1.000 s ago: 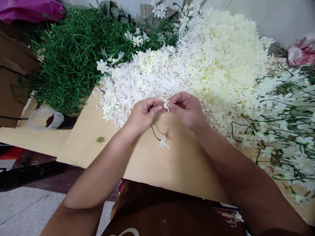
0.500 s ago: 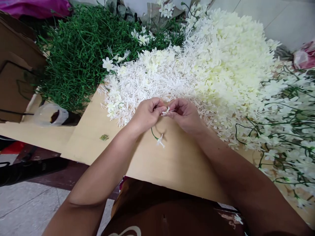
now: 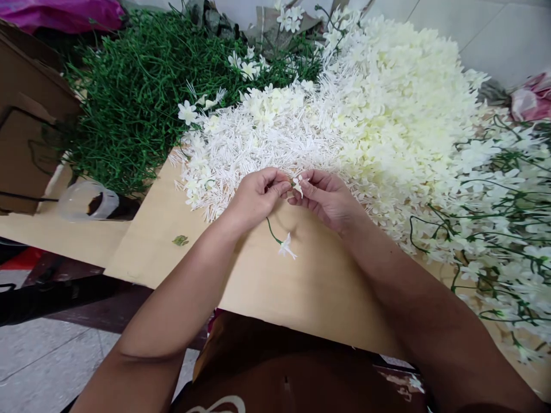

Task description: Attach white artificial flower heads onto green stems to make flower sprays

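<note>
My left hand is closed in a pinch on a green artificial flower stem. One branch of it hangs below my fingers and ends in a white flower. My right hand pinches a small white flower between thumb and fingers, right beside the left fingertips. Whether that flower is joined to the stem is hidden by the fingers. Just beyond both hands lies a heap of thin white stamen pieces, running into a big pile of cream-white petals.
A mound of green stems fills the back left. Stemmed white flowers spread along the right. A clear plastic cup lies at the left near a cardboard box. A small green scrap is on the tan board.
The right fingers have turned and shifted slightly right, and the flower at the fingertips now shows more openly. The hanging flower has swung a little to the right.
</note>
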`<state>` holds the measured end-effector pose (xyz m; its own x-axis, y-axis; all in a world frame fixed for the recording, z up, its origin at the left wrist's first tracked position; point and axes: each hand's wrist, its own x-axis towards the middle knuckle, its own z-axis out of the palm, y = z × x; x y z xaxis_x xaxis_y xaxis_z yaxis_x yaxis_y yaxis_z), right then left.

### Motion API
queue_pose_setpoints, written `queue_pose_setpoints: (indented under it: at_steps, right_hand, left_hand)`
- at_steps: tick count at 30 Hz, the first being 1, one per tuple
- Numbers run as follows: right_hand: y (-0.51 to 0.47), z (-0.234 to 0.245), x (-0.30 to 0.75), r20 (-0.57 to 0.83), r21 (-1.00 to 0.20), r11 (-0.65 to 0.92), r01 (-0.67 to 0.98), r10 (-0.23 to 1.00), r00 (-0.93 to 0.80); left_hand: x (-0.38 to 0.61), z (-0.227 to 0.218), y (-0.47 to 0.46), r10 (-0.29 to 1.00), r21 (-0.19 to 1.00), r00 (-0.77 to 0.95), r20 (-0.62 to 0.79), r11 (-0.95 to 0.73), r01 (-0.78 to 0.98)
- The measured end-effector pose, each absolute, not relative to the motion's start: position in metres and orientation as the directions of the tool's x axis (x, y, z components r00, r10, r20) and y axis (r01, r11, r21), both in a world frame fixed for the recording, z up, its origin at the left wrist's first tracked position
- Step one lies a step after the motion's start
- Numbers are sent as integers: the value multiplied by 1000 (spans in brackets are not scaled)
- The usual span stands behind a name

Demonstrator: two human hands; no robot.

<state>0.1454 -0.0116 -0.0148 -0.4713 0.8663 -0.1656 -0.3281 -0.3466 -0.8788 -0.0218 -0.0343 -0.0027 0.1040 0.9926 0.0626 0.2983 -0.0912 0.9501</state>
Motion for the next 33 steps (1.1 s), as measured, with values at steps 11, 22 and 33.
queue_pose_setpoints:
  at_steps: [11, 22, 33]
  right_hand:
    - [-6, -17, 146, -150, -917, -288, -277, 890, -431]
    - [-8, -17, 140, -105, -925, -245, -291, 899, -424]
    - [-16, -6, 143, 285, -915, 344, 211, 921, -264]
  left_hand:
    - [-25, -5, -32, 942, 775, 58, 332, -307, 552]
    - [-16, -2, -36, 946, 811, 83, 312, -311, 495]
    - [-20, 2, -36, 930, 720, 130, 345, -351, 598]
